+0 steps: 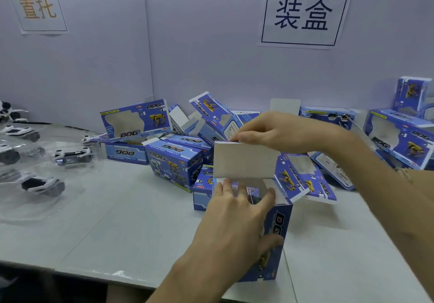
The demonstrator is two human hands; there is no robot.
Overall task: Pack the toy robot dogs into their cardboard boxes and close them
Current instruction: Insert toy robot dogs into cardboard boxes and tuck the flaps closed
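A person works on a blue box [280, 230] standing on end at the near edge of the counter [117, 209], its top not yet shut. The left hand [234, 223] grips the box from the left side, fingers hooked over the open rim. The right hand [277, 131] reaches in from the right and pinches the upper edge of the raised grey flap [244, 162], apparently ready to fold it down. The contents are mostly hidden behind the fingers. Much appears left to do: a jumble of boxes [173, 164], several with flaps open, lies behind, and toy dogs [43, 185] in clear trays sit at the left.
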